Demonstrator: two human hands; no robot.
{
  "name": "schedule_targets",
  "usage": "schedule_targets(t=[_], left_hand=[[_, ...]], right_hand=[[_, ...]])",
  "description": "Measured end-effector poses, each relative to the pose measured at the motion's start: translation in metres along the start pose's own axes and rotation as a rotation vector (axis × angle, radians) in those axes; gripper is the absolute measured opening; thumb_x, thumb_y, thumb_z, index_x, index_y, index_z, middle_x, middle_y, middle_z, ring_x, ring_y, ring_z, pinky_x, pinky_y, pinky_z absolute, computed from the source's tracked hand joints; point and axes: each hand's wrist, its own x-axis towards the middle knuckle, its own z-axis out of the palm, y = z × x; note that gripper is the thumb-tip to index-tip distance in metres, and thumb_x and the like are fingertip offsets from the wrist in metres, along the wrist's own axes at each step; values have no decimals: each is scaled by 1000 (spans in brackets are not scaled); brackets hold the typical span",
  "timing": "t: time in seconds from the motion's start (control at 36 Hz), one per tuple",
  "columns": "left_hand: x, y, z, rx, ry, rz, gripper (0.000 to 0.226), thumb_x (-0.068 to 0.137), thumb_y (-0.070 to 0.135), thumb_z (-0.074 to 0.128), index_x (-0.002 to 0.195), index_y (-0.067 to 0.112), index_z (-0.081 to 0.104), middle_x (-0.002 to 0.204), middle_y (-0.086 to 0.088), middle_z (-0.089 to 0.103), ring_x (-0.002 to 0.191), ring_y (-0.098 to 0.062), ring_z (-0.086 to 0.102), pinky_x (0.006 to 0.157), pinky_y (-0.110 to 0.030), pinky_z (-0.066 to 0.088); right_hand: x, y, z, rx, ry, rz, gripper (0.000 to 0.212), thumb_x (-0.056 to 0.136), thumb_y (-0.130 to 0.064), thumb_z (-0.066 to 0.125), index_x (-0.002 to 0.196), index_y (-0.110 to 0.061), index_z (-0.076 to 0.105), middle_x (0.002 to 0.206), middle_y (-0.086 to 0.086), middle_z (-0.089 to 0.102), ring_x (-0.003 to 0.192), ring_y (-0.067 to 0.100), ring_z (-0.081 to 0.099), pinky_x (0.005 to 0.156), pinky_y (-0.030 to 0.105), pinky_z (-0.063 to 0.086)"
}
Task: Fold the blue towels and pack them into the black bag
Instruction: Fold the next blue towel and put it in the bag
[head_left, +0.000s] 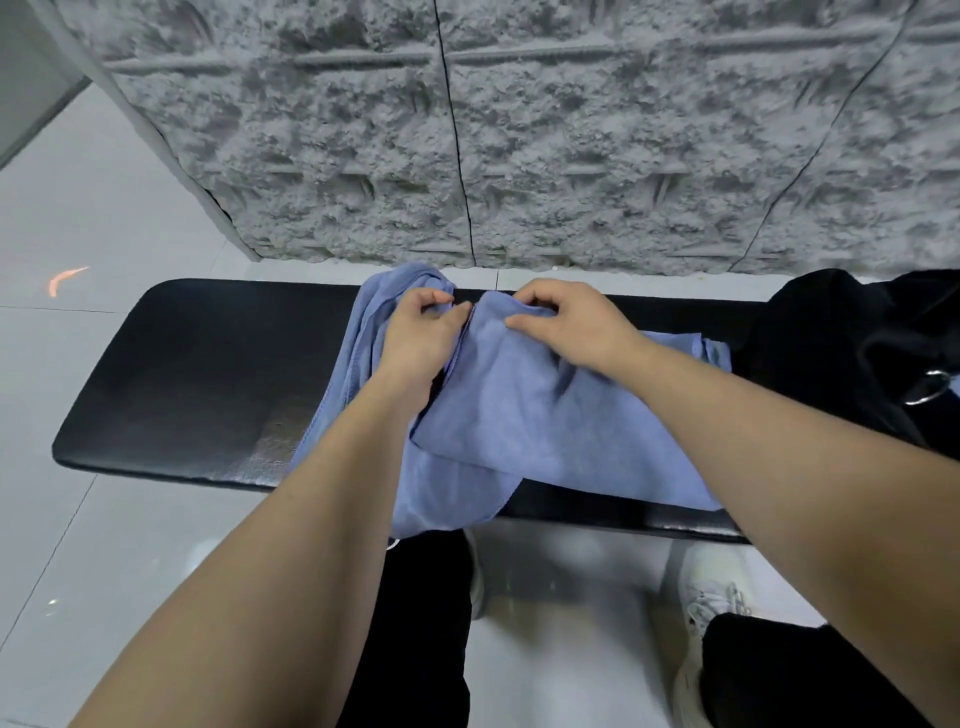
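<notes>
A rumpled blue towel (498, 410) drapes over the black tabletop (197, 384), its far edge pinched by left hand (415, 332) and right hand (566, 325).

Even, soft indoor light; wide-angle view with bent edges.

Just below the fingers (441, 306) the black counter (208, 364) carries a dull patch of glare, and a thin bright line runs along its near rim. Shadows are faint, lying only in the cloth folds under the fingers. Far above them the wall seams (457, 156) bow outward. Well below the fingers, the floor (561, 571) and white shoe (711, 597) look smeared and soft.
</notes>
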Motion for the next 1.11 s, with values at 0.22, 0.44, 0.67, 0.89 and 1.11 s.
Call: schedule_targets(t=[0.22,0.44,0.67,0.89,1.11], left_hand=[[-1,4,0,-53,18,30,14,96,11,59,103,23,62,96,2,70,83,-14,66,78,-33,56],[0,5,-2,-5,14,89,21,100,15,53,118,24,60,107,2,68,91,-11,67,78,-29,58],[-2,10,1,60,-60,4,38,98,50,48,121,21,59,94,8,64,90,-11,63,76,-28,49],[-5,5,-2,278,-148,-10,62,80,43,76,134,28,49,126,11,50,114,-13,52,96,-33,47],[-4,6,6,20,-89,-100,59,91,20,66,142,29,38,113,-4,61,97,-20,65,83,-34,59]], right_hand=[[13,-10,-1,268,-106,-47,8,87,-11,73,93,-17,73,86,-10,68,73,-7,56,73,9,45],[32,-10,3,66,-186,-21,27,87,-27,73,109,-36,60,102,-5,64,78,2,58,82,21,46],[27,-8,-14,-48,-306,112,14,89,-30,71,97,-18,70,80,-6,65,72,5,55,61,17,42],[28,14,-26,109,28,276,10,98,-35,53,93,-27,50,90,14,63,76,22,54,68,34,44],[31,22,-49,159,242,463,32,97,-30,55,124,-15,46,89,3,54,69,13,47,59,29,38]])
